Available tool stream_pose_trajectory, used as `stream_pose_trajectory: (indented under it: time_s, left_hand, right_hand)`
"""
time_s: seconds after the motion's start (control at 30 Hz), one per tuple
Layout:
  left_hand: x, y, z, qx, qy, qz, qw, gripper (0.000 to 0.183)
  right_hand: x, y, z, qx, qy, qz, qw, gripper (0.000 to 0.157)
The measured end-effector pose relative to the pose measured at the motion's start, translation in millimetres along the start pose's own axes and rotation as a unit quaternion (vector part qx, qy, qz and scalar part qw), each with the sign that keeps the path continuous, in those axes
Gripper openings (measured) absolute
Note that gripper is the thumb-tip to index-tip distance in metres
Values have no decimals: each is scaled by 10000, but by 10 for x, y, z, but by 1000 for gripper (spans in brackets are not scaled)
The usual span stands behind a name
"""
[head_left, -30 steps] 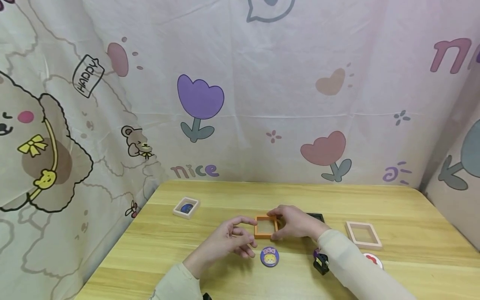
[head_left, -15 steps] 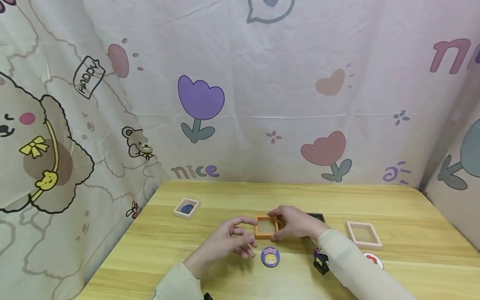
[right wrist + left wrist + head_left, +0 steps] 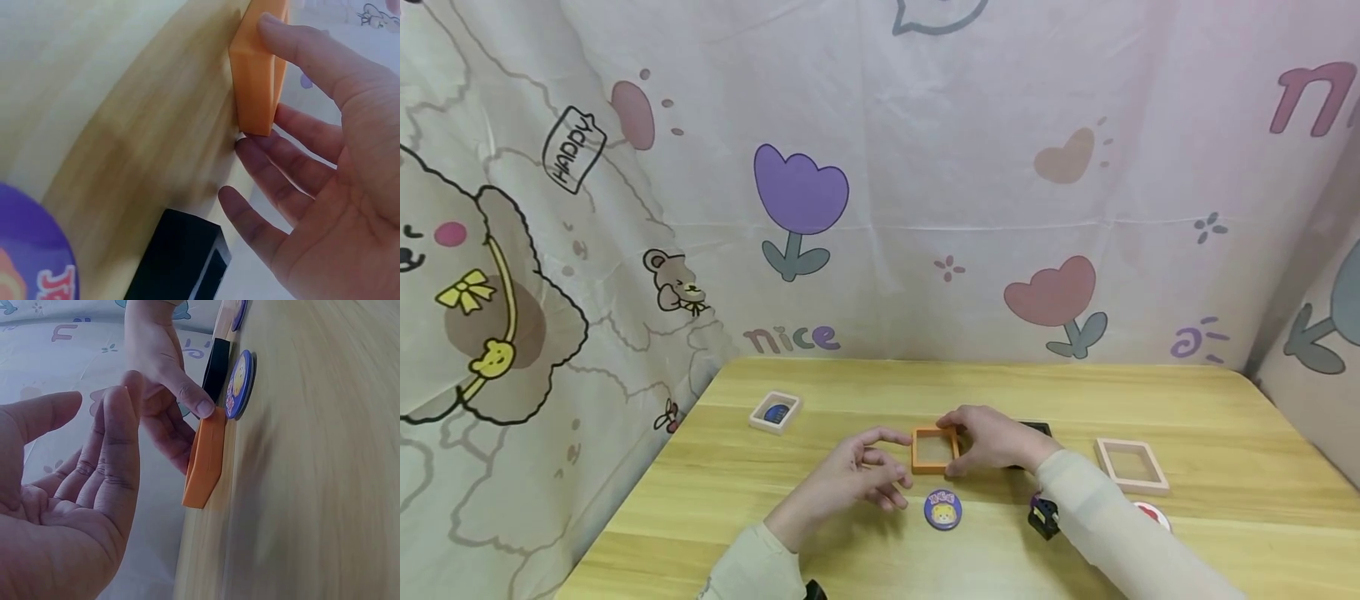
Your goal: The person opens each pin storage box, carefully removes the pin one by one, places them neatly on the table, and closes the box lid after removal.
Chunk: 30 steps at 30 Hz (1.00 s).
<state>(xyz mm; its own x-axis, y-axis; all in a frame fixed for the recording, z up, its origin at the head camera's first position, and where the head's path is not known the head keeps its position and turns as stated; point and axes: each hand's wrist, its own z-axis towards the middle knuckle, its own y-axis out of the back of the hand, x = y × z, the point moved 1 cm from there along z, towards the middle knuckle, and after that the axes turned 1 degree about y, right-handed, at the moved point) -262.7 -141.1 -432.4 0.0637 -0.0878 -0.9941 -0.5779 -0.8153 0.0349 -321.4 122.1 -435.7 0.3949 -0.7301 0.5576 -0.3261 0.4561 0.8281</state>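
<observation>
My right hand (image 3: 992, 437) grips a small orange square frame (image 3: 931, 469) by its right side. In the right wrist view, the thumb lies on one side of the orange frame (image 3: 251, 87) and fingertips touch the other. My left hand (image 3: 861, 477) holds nothing; its loosely bent fingers point toward the frame's left side, as the left wrist view also shows a gap between that hand (image 3: 81, 487) and the frame (image 3: 206, 459). A round purple badge with a yellow cartoon animal (image 3: 943, 510) lies on the table just in front of the frame.
A black frame (image 3: 1041, 428) is partly hidden behind my right hand. To its right lie a pale pink frame (image 3: 1153, 487) and a white-and-red badge (image 3: 1153, 513), partly covered by my sleeve. Another pale frame (image 3: 764, 426) with a blue badge inside (image 3: 777, 413) lies back left.
The head view has shifted slightly. Both hands keep nearly the same pose, the right one still on the orange frame.
</observation>
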Motion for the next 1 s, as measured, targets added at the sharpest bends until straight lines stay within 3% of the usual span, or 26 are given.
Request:
stream_pose_trajectory:
  time_s: [0.3, 0.83, 1.0]
  left_hand:
    - [-32, 112, -34, -143, -3, 345, 9993, 51]
    - [-60, 429, -168, -770, 3, 978, 9922, 49]
    - [-64, 580, -242, -1053, -61, 1206, 9871, 47]
  right_hand:
    - [38, 48, 0, 44, 20, -105, 9999, 73]
    - [122, 68, 47, 198, 194, -314, 9991, 79]
    - [210, 67, 111, 127, 382, -260, 9989, 73]
